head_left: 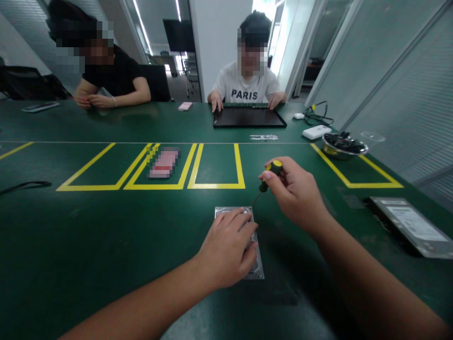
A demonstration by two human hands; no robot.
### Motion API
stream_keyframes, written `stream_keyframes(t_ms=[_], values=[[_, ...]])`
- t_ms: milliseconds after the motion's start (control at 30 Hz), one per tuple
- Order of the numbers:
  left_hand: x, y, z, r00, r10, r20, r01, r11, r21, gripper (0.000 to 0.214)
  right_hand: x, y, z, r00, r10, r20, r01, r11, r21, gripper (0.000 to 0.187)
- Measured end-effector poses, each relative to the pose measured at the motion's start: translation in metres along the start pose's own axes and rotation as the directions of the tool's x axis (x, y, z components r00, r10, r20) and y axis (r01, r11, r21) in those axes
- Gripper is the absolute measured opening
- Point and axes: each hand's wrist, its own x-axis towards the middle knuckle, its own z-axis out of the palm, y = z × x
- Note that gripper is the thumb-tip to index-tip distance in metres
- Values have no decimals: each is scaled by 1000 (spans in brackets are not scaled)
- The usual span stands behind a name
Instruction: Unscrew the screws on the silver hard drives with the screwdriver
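In front of me a silver metal hard drive (260, 270) lies flat on the green table. My left hand (228, 248) covers most of it, palm down, its bent fingers holding the drive against the tabletop. A screwdriver (275, 166) with a black and yellow handle is gripped in my right hand (297, 193), thumb and fingers closed round the handle. Its thin shaft slants down to the drive's far right corner. Whether the tip touches a screw is too small to tell.
A second hard drive (412, 224) with a white label lies at right. Behind it stands a metal bowl (343, 150) of dark parts, near a white case (316, 132). A pink phone (164, 163) lies within yellow tape. Two people sit opposite, one holding a black panel (249, 118).
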Motion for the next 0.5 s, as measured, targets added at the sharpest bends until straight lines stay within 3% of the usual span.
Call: stream_keyframes(t_ms=[500], values=[[0,0,0,1000,-11,10,12,1000,-16,35,-1,5,3,1000,5,27,-5,1000,9,24]])
